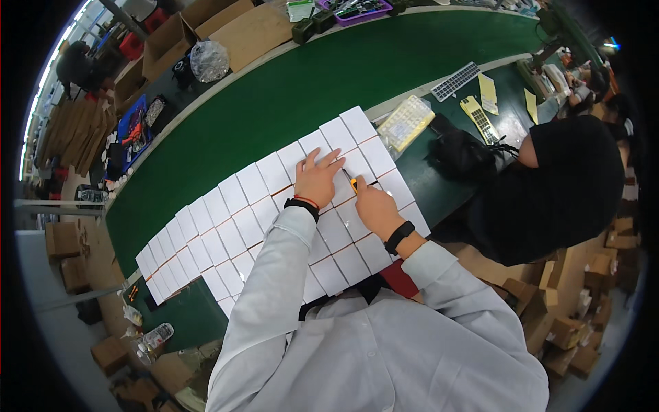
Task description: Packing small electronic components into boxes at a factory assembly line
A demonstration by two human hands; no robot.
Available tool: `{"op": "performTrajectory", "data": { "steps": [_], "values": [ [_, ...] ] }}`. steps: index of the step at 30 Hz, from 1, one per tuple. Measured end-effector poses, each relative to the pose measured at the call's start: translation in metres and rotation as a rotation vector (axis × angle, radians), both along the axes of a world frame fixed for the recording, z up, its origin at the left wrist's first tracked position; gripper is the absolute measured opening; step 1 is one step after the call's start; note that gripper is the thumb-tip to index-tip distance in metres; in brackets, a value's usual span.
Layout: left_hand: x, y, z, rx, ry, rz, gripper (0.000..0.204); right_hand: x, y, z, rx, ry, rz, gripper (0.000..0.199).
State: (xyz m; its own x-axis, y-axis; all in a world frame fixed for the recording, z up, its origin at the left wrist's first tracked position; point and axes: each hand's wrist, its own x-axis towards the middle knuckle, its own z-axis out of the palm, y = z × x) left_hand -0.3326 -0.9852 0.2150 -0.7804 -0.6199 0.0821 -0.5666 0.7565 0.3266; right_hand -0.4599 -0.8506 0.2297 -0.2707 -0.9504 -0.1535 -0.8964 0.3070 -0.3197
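Observation:
Rows of white rectangular boxes (248,182), with thin brown lines between them, lie edge to edge across the green table in front of me. My left hand (316,180) presses down on the boxes near the far right rows, its fingers spread. Just right of it, my right hand (377,208) grips an orange and black utility knife (354,184). The knife's thin tip points up and left, close to my left fingertips, over a seam between boxes. Whether the tip touches the boxes I cannot tell.
A green belt (384,58) runs behind the boxes. To the right are a clear bag with yellow contents (406,123), a keyboard (456,82), a yellow keypad-like device (479,119) and a person in black (549,199). A plastic bottle (155,336) stands lower left.

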Motion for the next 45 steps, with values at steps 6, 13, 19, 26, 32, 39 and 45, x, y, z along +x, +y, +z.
{"op": "performTrajectory", "data": {
  "steps": [6,13,19,26,32,39,45],
  "values": [
    [-0.006,0.002,0.0,0.002,-0.011,0.023,0.063,0.0,-0.017,0.009,0.046,0.038,0.034,0.022],
    [-0.013,0.002,0.002,-0.058,-0.099,0.051,0.061,-0.026,0.024,0.039,0.269,-0.107,0.145,0.031],
    [-0.055,-0.004,0.0,-0.034,0.041,-0.023,0.067,-0.06,0.008,0.016,0.043,0.025,-0.085,0.045],
    [-0.055,-0.007,-0.008,-0.015,0.045,-0.022,0.065,-0.053,-0.002,-0.003,-0.023,0.021,-0.049,0.04],
    [-0.06,-0.003,-0.006,0.012,0.057,-0.023,0.064,-0.059,-0.013,0.002,0.025,0.079,-0.021,0.034],
    [-0.051,-0.002,-0.01,-0.057,-0.018,0.017,0.063,-0.064,0.052,0.042,0.118,-0.078,0.012,0.042],
    [-0.058,0.047,-0.003,-0.01,0.043,-0.33,0.061,-0.055,0.108,0.023,0.085,-0.048,-0.15,0.047]
  ]
}}
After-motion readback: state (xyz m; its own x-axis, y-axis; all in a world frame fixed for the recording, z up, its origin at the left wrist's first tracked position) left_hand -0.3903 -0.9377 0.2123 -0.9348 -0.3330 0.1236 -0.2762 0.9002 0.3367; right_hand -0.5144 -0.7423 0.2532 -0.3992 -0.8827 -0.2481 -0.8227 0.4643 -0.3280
